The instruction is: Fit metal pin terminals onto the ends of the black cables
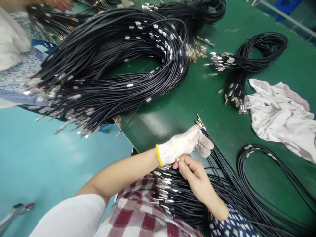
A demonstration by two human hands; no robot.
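Observation:
My left hand (187, 144), in a white knit glove with a yellow cuff, is closed around several black cables (217, 149) near their ends. Metal terminals (201, 122), some with yellow bands, stick out past its fingers. Just below the glove, my bare right hand (194, 172) pinches a black cable at its small silver terminal (177, 159) between thumb and fingertips. Under my right hand lies a large bundle of black cables (190, 197) at the table's edge, its metal ends pointing left, partly hidden by the hand and forearm.
A big looped heap of black cables (148, 79) covers the table's far left. Smaller coiled bundles (266, 49) lie at the back right, beside a crumpled white cloth (278, 112). Another cable loop (240, 164) is to my right. Across the green table (158, 121), a person's hand (63, 4) shows.

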